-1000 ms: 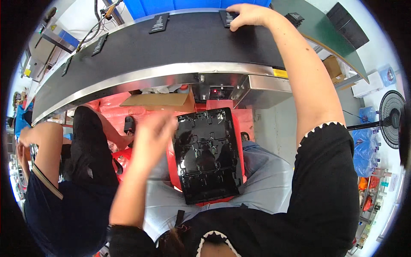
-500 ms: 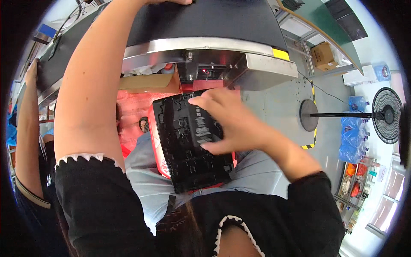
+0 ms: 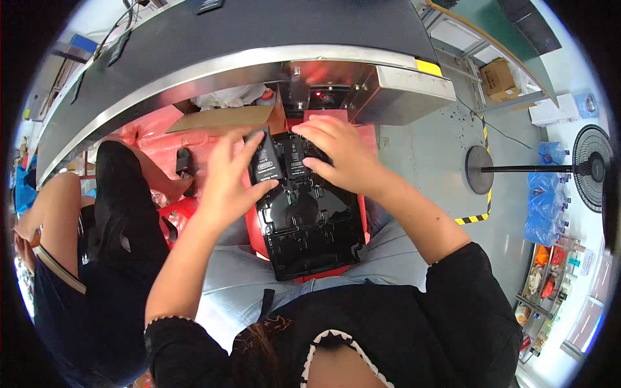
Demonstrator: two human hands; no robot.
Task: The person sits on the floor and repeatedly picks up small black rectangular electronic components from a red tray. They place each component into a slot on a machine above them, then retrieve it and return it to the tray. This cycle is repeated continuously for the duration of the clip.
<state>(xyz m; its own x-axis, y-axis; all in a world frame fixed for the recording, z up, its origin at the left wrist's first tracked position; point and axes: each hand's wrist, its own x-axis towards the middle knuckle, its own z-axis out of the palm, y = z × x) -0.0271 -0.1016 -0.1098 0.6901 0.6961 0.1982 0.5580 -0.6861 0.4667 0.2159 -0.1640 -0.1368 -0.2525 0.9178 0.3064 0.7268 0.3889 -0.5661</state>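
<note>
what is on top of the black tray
Over the far end of the black tray are a left black piece held by the left hand and a right black piece touched by the right hand. What lies beneath the pieces is covered.

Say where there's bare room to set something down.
Free: the conveyor belt right of the flat black piece, beyond the steel rail; the near half of the black tray, by the lap. Crowded: its far end, where the left hand holds one black pack and the right hand is at another.
</note>
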